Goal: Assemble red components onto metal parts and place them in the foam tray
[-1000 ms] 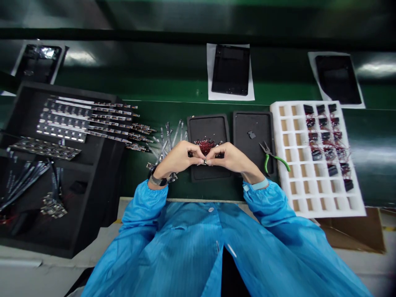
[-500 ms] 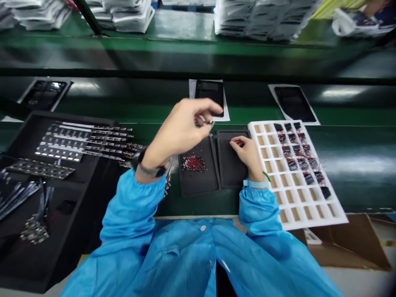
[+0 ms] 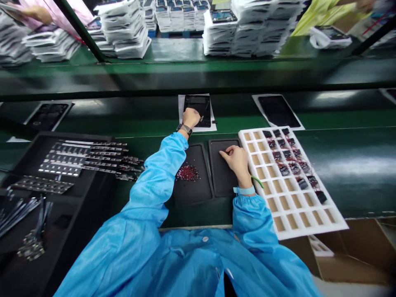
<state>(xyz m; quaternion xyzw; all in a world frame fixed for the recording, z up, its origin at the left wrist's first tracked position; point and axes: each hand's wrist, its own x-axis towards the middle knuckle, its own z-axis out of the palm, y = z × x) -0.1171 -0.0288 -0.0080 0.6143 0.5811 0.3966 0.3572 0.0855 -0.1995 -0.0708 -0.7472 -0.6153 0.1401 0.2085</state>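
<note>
My left hand (image 3: 191,117) is stretched far forward over a black device (image 3: 198,109) that lies on a white sheet on the green conveyor; its fingers are closed on a small part held against the device. My right hand (image 3: 236,159) rests on the right black tray (image 3: 220,181), fingers curled at a tiny dark piece. A small pile of red-wired parts (image 3: 187,173) sits on the left black tray (image 3: 193,194). Under my right wrist the green plier handle (image 3: 258,181) shows.
A white compartment tray (image 3: 287,206) with several black wired parts stands at the right. A large black tray (image 3: 37,214) with circuit strips (image 3: 83,159) fills the left. Two more devices (image 3: 276,110) lie on the conveyor. Stacks of white trays (image 3: 123,29) line the far shelf.
My left hand has gone from above the trays out to the device on the conveyor. My right hand stays on the right tray. The view has tilted up.
</note>
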